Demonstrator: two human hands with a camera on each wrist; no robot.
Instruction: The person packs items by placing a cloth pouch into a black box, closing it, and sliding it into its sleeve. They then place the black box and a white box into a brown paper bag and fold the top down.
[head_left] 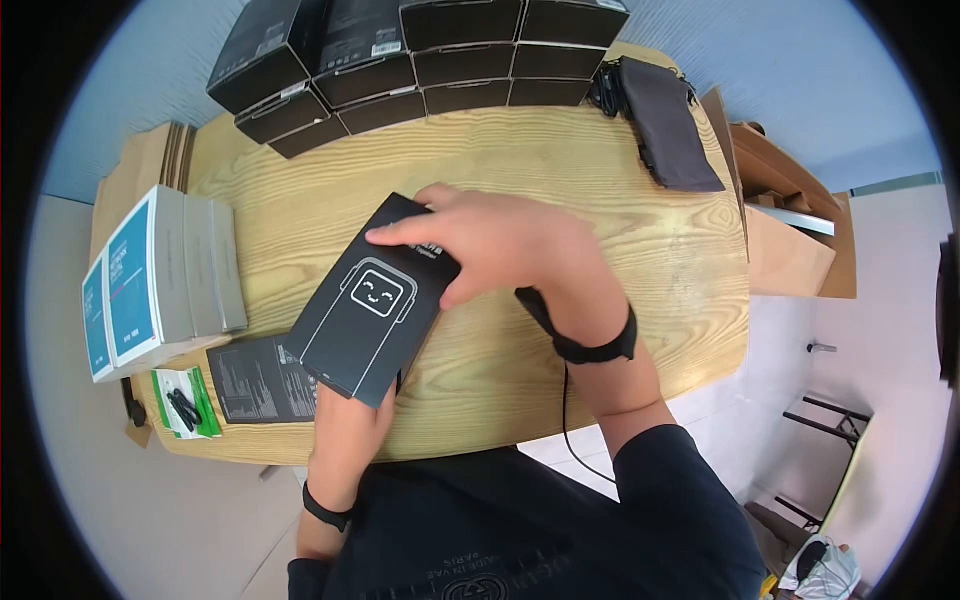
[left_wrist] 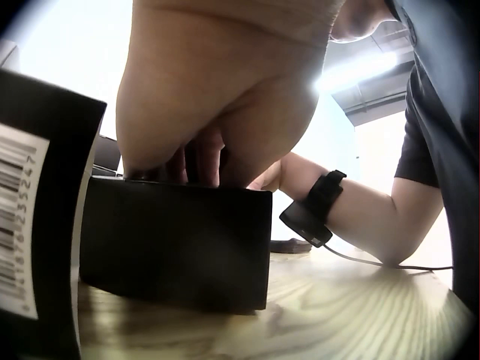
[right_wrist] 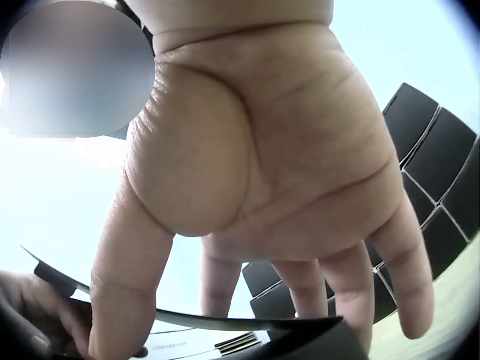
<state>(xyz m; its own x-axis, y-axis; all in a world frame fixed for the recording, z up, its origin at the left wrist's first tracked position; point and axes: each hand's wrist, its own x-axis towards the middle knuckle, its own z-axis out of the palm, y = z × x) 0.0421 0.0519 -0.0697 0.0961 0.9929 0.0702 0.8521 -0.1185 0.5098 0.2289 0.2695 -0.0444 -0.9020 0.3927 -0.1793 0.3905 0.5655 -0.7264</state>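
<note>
In the head view, a black box [head_left: 345, 325] with a smiling face drawn on it lies at a slant, left of centre. The right hand [head_left: 490, 238] grips its upper end, thumb at the right edge and forefinger across the top. From below, the left hand [head_left: 350, 425] reaches to the lower end, its fingers hidden by the box. The left wrist view shows the left hand [left_wrist: 217, 97] bent over a black box [left_wrist: 176, 247], fingertips behind its upper edge. Below the right hand [right_wrist: 277, 157] in the right wrist view runs a curved dark edge [right_wrist: 225, 321].
Stacked black boxes [head_left: 465, 65] line the table's back. White-and-blue boxes [head_left: 135, 285] stand left, near a dark printed box [head_left: 262, 380] and a green-and-white packet [head_left: 190, 400] with a black cable. A dark pouch [head_left: 670, 125] lies back right, beside an opened carton [head_left: 790, 245].
</note>
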